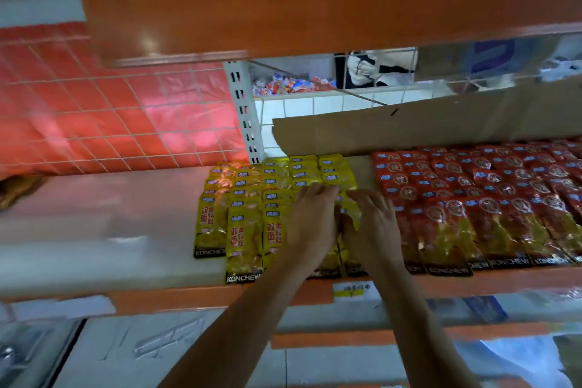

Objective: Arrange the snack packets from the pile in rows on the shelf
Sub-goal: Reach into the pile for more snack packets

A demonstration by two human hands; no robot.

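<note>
Where the white shelf [110, 230] crosses the middle of the frame, yellow snack packets [245, 208] are laid in overlapping rows. Rows of red snack packets [491, 208] are seen just to their right. Both hands are set on the right-most yellow row. The left hand [311, 220] is laid flat, its fingers [318, 192] kept straight on the packets. The right hand [376, 227] is placed just beside it, fingers bent over a yellow packet; whether it is gripped cannot be told. A cardboard sheet [441, 126] is seen behind the rows.
</note>
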